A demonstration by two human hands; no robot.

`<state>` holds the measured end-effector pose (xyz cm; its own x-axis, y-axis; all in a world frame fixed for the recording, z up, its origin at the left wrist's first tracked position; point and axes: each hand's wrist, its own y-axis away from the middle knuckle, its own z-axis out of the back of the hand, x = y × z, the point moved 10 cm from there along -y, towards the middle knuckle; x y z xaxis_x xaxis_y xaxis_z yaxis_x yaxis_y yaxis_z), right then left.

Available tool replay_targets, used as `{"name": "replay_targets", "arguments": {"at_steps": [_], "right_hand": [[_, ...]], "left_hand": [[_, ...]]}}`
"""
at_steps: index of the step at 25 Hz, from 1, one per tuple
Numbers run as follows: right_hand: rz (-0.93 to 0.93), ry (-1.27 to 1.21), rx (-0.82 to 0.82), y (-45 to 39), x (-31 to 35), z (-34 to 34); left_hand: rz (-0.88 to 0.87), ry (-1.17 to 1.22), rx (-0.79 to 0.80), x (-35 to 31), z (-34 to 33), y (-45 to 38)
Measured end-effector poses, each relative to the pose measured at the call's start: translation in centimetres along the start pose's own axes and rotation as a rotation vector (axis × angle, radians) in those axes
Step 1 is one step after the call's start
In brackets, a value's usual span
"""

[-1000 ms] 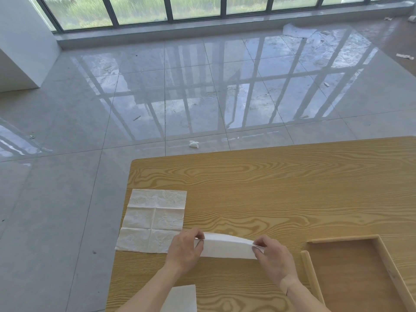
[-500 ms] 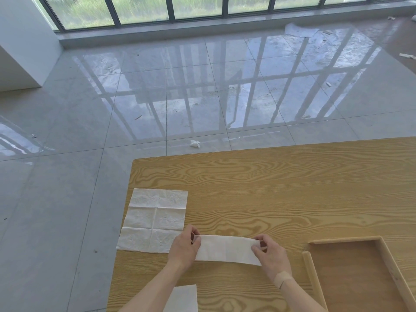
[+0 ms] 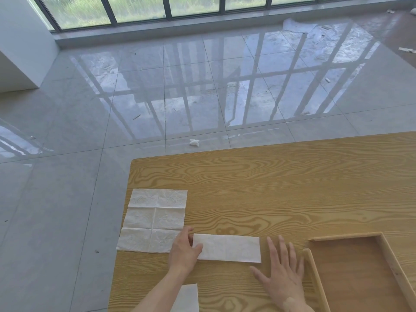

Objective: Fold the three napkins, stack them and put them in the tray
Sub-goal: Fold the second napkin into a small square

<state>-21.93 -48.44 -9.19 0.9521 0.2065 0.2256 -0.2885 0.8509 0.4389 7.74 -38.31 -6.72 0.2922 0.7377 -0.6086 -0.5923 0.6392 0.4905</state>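
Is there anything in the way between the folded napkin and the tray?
Only the right hand lies flat on the table between the folded napkin and the tray. The tray's raised near rim means lifting the napkin over.

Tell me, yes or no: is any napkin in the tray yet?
No. The wooden tray shows only its bare floor, and the folded napkin lies on the table.

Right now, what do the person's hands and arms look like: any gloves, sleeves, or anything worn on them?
Both hands are bare, with no gloves and no rings that I can make out. The left hand joins a bare forearm, with no sleeve in view. The right hand has a pale strip, like a band or plaster, across its wrist at the picture's bottom edge; what it is I cannot tell. No watch shows.
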Motion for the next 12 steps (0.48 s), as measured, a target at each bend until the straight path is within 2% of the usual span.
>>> {"name": "replay_targets", "arguments": {"at_steps": [6,12], "right_hand": [[-0.015,0.059,0.198,1.7,-1.2,-3.0],[0.008,0.037,0.276,1.8,-0.8,-2.9]], "left_hand": [[0.104,0.121,0.004,0.9,-0.1,0.2],[0.057,0.250,0.038,-1.8,-0.8,1.6]]}}
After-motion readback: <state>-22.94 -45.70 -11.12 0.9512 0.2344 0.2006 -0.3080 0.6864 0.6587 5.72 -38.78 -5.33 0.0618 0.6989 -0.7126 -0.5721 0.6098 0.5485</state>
